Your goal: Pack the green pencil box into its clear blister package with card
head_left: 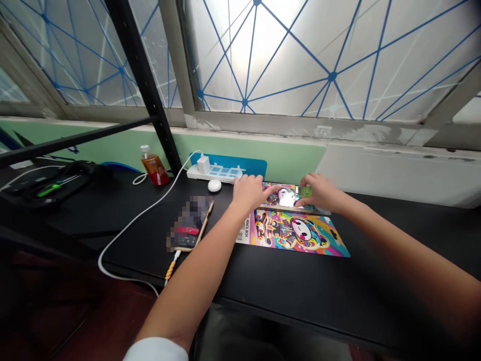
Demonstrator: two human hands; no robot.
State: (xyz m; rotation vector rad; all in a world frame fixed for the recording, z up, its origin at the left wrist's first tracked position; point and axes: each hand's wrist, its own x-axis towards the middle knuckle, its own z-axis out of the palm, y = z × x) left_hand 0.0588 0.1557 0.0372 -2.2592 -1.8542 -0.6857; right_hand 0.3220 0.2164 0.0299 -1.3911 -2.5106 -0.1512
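A colourful cartoon pencil box (271, 198) lies lengthwise on the black desk. My left hand (248, 193) grips its left end, with the thumb stretched along the top and the fingers at the far side. At the right end, my right hand (323, 193) has its thumb and fingers closed around a small green piece with a pale end (305, 191), whose kind I cannot make out. Just in front of the box lies a flat printed panel (296, 233) with a cartoon figure and the words "PENCIL BOX" at its left. Glare whitens part of the box top.
Left of my forearm lies a phone (191, 225), partly blurred, with a charging cable (171, 271). Behind it are a white earbud case (214, 185), a power strip (221, 173) and a drink bottle (155, 168). A black metal frame (150, 95) rises at the left; windows stand behind.
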